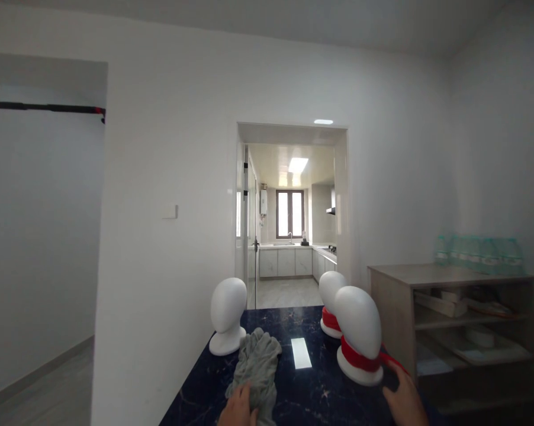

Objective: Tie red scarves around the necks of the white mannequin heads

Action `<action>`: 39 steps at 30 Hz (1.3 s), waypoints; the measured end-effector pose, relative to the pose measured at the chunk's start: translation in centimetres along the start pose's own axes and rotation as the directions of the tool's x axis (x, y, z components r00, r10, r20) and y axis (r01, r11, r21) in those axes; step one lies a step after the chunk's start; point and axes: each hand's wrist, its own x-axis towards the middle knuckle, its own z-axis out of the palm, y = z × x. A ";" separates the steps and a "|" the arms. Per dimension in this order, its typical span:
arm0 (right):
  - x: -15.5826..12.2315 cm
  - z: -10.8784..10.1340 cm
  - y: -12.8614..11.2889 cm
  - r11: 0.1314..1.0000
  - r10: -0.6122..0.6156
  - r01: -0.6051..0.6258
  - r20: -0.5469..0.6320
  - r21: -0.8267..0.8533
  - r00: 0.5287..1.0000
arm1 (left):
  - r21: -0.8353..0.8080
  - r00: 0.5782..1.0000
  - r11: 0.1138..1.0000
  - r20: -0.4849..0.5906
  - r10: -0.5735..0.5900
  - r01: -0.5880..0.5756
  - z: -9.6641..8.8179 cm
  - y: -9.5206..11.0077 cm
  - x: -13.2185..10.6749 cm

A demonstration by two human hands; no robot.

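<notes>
1. The left hand (238, 408) rests flat on a grey cloth (258, 364) lying on the dark marble table (302, 396); its fingers look loose, not clenched.
2. The right hand (402, 397) touches a red scarf (360, 359) wrapped around the nearest mannequin head (358, 322); its grip I cannot tell.
3. Two more mannequin heads (228, 310) stand behind.
4. A wooden shelf (453, 319) is beside the table.

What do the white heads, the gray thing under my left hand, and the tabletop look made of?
White mannequin heads: likely matte foam or plastic, smooth and evenly white. Gray cloth: soft fabric, crumpled in folds. Table: polished dark blue stone or marble-look laminate, veined and reflecting light.
</notes>
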 end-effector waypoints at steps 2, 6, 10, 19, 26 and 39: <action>-2.5 0.3 -3.0 0.995 0.047 -0.061 0.164 0.080 0.985 | -0.026 1.000 1.000 0.008 0.016 -0.016 -1.4 -0.9 -0.3; -6.7 3.0 -11.6 0.981 -0.057 -0.099 0.739 0.166 0.672 | -0.141 0.999 0.990 -0.026 0.026 -0.030 -4.5 -1.7 0.2; -9.0 6.6 -18.5 0.963 -0.222 -0.001 0.799 0.269 0.559 | -0.337 0.996 0.938 -0.066 0.060 -0.079 -10.1 -1.0 2.2; -12.3 12.5 -17.0 0.916 -0.245 0.040 0.479 0.399 0.843 | -0.781 0.945 0.612 0.095 0.313 -0.124 -16.9 4.1 3.1; -12.8 11.7 -18.1 0.859 -0.304 -0.005 0.518 0.512 0.799 | -0.712 0.916 0.676 0.119 0.383 -0.190 -13.3 8.3 -0.2; -11.5 12.2 -17.5 0.720 -0.241 -0.253 0.575 0.646 0.782 | -0.313 0.853 0.837 0.128 0.506 -0.449 -5.3 8.6 -0.3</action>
